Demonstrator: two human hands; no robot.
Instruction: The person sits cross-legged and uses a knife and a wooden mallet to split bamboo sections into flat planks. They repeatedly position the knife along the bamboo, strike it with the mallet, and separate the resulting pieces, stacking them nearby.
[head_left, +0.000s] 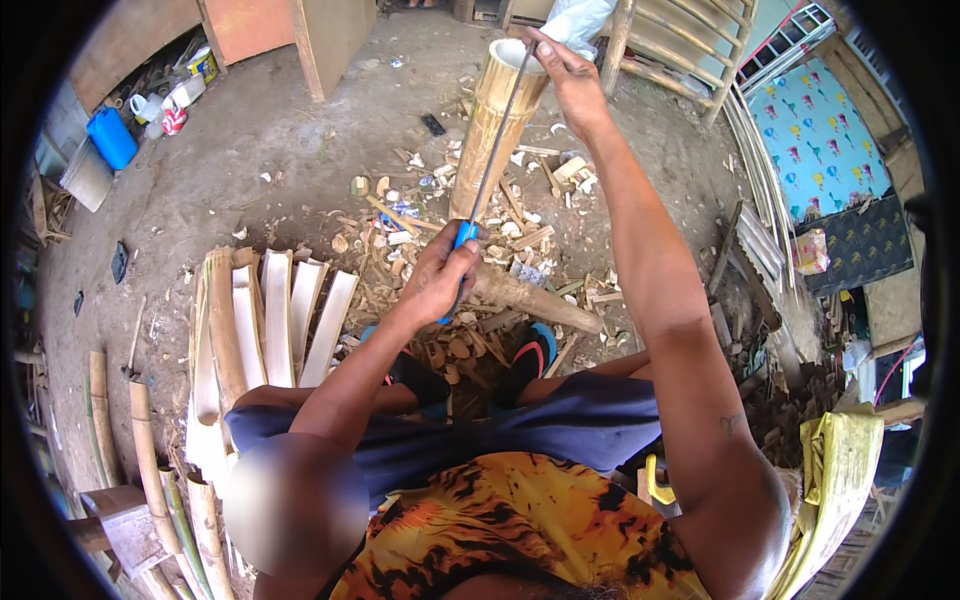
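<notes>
My left hand [442,275] is closed around the blue handle [464,240] of a long, thin, dark blade [505,125]. That blade runs up along a thick bamboo section [490,120], its far end meeting the bamboo's open top rim. At that end my right hand [572,80] is closed, its thumb and fingers gripping at the blade's tip beside the rim; whether they also press the bamboo is hidden. The bamboo stands nearly upright, leaning slightly right, its lower end behind my left hand. A pale log [545,302] lies on the ground just below.
Wood chips and offcuts [400,250] litter the ground around my feet. Split bamboo lengths [305,305] lean at left. A broad metal blade [130,525] lies lower left, beside bamboo poles [148,450]. A yellow handle [658,480] sits by my right hip. A bamboo rack [680,45] stands behind.
</notes>
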